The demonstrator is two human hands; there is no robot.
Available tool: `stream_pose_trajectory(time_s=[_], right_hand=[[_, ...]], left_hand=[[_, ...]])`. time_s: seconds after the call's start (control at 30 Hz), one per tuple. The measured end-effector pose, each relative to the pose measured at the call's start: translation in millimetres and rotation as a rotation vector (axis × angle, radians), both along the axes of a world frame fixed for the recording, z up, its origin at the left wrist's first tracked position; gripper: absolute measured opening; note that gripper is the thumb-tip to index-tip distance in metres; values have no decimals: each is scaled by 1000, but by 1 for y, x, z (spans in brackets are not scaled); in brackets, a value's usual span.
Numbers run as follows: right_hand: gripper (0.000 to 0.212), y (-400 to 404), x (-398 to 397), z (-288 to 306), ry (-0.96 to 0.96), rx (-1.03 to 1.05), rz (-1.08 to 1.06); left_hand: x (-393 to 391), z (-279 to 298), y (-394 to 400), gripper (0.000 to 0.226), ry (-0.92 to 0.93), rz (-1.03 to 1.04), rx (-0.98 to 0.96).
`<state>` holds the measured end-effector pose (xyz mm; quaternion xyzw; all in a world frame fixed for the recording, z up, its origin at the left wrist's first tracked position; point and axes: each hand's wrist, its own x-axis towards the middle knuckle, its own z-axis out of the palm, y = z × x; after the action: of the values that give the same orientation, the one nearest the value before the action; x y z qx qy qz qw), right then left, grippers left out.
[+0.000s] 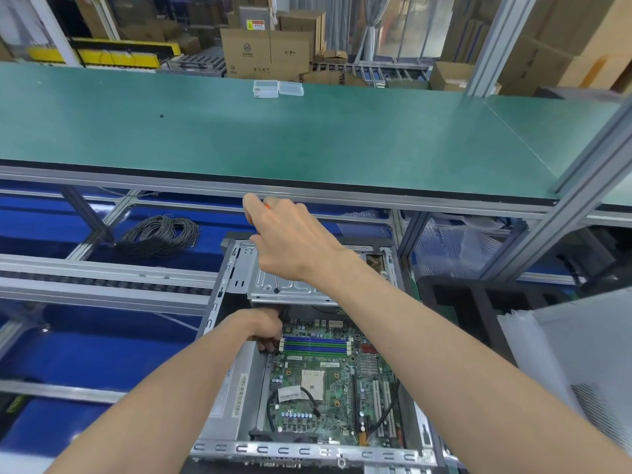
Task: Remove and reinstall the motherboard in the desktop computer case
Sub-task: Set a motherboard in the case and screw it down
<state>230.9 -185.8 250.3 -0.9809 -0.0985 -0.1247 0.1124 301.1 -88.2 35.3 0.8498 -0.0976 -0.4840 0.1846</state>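
I see the green motherboard (328, 381) seated in the open case (236, 398), its labels unreadable, my left hand (265, 328) curled at its far-left corner, my right hand (290, 241) gripping an orange-handled tool (267, 206).

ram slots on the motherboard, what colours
Alternating blue and green ram slots, clearest in the head view.

Green motherboard (318, 381) with blue and green memory slots (316, 345) striped across at 12 o'clock. Grey metal case (236, 395). Teal-green bench (239, 131). Black cable coil (160, 234) over blue at 10 o'clock.
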Motion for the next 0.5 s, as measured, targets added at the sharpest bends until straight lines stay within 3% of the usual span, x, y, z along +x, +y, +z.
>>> stream_pose_trajectory(time_s=[0.23, 0.5], right_hand=[[31, 11, -6, -14, -40, -87, 47], [31, 10, -14, -29, -29, -129, 69]], left_hand=[[-1, 4, 0, 14, 48, -22, -8], [-1, 0, -1, 19, 3, -32, 22]])
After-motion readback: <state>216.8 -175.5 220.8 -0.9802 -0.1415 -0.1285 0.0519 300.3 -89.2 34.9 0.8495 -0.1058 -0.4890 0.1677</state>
